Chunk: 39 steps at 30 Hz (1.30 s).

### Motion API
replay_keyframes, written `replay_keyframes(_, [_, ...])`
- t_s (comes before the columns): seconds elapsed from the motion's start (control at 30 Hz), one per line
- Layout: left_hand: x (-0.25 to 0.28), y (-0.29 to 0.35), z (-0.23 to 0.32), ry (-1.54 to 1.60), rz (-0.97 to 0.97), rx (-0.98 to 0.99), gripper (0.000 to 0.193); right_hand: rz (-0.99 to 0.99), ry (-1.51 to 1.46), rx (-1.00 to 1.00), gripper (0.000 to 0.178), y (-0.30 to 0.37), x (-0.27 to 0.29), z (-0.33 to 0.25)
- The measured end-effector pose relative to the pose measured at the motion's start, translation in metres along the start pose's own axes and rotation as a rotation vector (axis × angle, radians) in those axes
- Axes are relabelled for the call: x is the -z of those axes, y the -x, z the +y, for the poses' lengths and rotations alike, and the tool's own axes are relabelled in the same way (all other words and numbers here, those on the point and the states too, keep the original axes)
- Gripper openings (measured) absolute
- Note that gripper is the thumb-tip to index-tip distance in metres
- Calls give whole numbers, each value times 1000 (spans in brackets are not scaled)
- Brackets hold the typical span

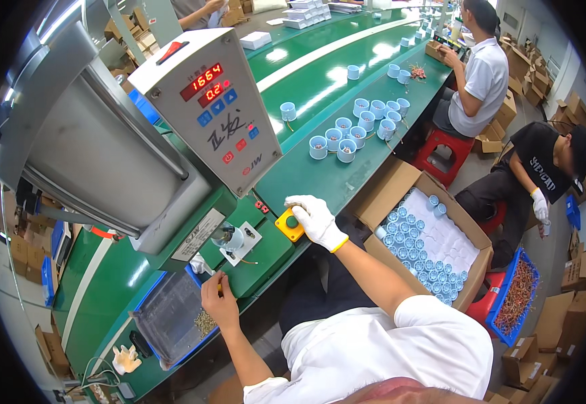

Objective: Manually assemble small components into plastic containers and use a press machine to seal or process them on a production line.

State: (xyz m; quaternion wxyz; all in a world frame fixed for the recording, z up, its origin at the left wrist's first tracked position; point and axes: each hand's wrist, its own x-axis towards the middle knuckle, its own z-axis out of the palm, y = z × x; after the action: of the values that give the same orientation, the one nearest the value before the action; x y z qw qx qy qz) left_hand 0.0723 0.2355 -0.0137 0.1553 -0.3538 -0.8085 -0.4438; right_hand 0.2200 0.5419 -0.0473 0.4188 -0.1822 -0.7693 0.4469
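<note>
My right hand (312, 219), in a white glove, lies over a yellow button box (289, 227) with a dark green push button, its fingers stretched out beside the button. At the bench's near edge, my bare left hand (220, 304) is closed, and a small yellow-orange piece (220, 288) shows at its fingers. Its kind is hidden. Between the hands, a light blue cup-shaped part (234, 240) sits under the press head on a metal plate (247, 245). A short wire sticks out beside it.
The press's control box (205, 111) rises at left. A blue-rimmed tray (172, 316) holds small metal pieces. Several blue cups (347, 151) stand along the bench. A carton (391, 182) of blue parts is at my right. Two co-workers (481, 67) sit beyond; a bin (516, 296) holds wired parts.
</note>
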Motion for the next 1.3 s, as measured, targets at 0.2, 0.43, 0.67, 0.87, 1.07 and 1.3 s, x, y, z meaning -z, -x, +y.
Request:
replay_keyframes(0.2, [6,-1,3,30,-54,73,9,-7,8,-14,26,2,-2,0])
replay_keyframes(0.43, [17,-65,30,110,-79,-4,14,8,-21,-24,27,-2,3,2])
replay_keyframes(0.67, [8,-146,36,83,-350,96,38,-2,-60,-75,30,0,-2,-1])
replay_keyframes(0.87, [8,-154,40,19,-372,-49,35,4,-52,-64,29,0,1,-2])
replay_keyframes(1.07, [7,-151,51,16,-534,214,30,-2,-49,-63,29,0,0,-1])
replay_keyframes(1.3, [8,-160,67,-64,-668,202,28,6,-48,-61,28,1,1,-1])
